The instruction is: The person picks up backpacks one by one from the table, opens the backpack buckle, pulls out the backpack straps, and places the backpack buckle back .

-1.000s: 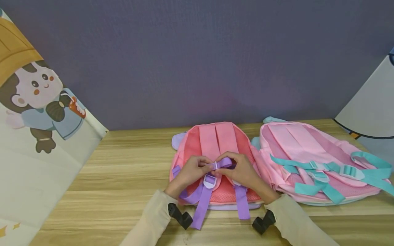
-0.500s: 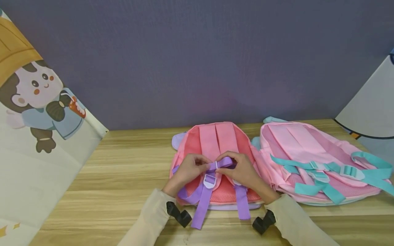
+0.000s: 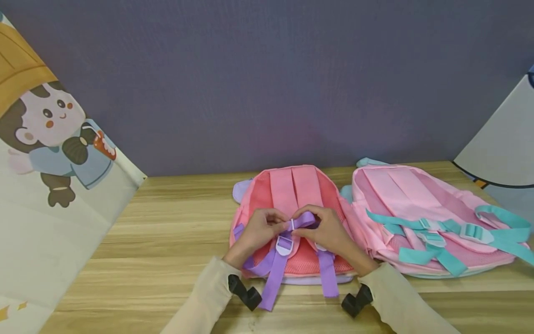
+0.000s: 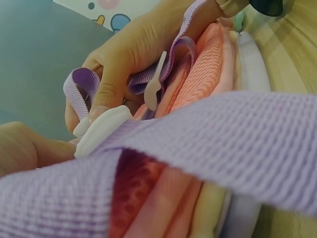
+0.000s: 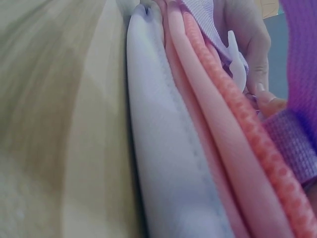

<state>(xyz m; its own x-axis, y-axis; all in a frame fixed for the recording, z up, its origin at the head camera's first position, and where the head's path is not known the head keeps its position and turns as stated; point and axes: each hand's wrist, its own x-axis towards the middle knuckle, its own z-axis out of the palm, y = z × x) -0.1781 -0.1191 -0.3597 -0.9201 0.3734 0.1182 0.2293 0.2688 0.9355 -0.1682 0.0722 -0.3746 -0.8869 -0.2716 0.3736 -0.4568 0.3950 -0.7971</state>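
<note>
A coral-pink backpack (image 3: 306, 178) lies with its strap side up on the wooden table. Over its middle, my left hand (image 3: 259, 230) pinches a purple webbing strap (image 3: 308, 220) beside a small white buckle (image 3: 293, 224). From the other side my right hand (image 3: 327, 228) grips the strap with thumb and fingers at the buckle, and a loop of webbing bulges between them. The left wrist view shows the fingertips of both hands right at the white buckle (image 4: 104, 130). Below the hands sits another white buckle (image 3: 284, 246), its purple strap end (image 3: 273, 283) hanging toward the front.
A light pink backpack (image 3: 417, 185) with teal straps (image 3: 434, 253) lies against the right side of the coral one. Bare wooden table (image 3: 167, 232) extends to the left. Behind stands a dark grey-blue panel (image 3: 267, 93); a cartoon-printed panel (image 3: 62, 139) borders the left side.
My left hand drew slightly left along the strap half a second ago and is now back close to the buckle. My right hand and both backpacks have hardly moved.
</note>
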